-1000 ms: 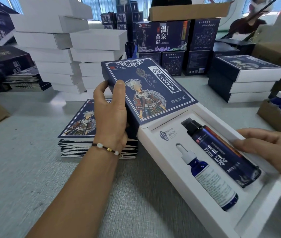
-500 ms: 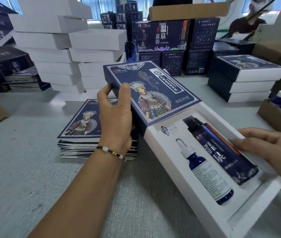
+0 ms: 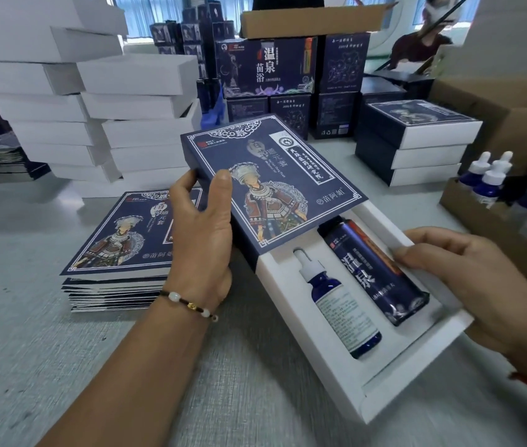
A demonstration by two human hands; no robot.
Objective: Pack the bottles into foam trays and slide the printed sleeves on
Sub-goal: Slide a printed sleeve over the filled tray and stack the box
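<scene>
In the head view, the left hand point(image 3: 204, 233) gripped the printed sleeve point(image 3: 271, 185) at frame centre, thumb on its top face and fingers curled round its left edge. The sleeve covered only the far end of the foam tray point(image 3: 400, 375), which ran toward the lower right. 2 bottles lay in the tray's 2 cut-outs: the dropper bottle point(image 3: 339, 304) on the left and the dark spray bottle point(image 3: 375, 272) on the right, its cap just under the sleeve's edge. The right hand point(image 3: 468, 279) held the tray's right wall, fingertips touching the spray bottle; how far its fingers wrapped beneath I could not tell.

The risk, as I judged it, was the sleeve's edge catching on a bottle riding proud of the foam, which could crumple the card or jam the slide. A skewed push might also bind the sleeve on the tray corners. The stack of flat sleeves point(image 3: 126, 240) at centre left sat just beside the left wrist and could be knocked.
</scene>
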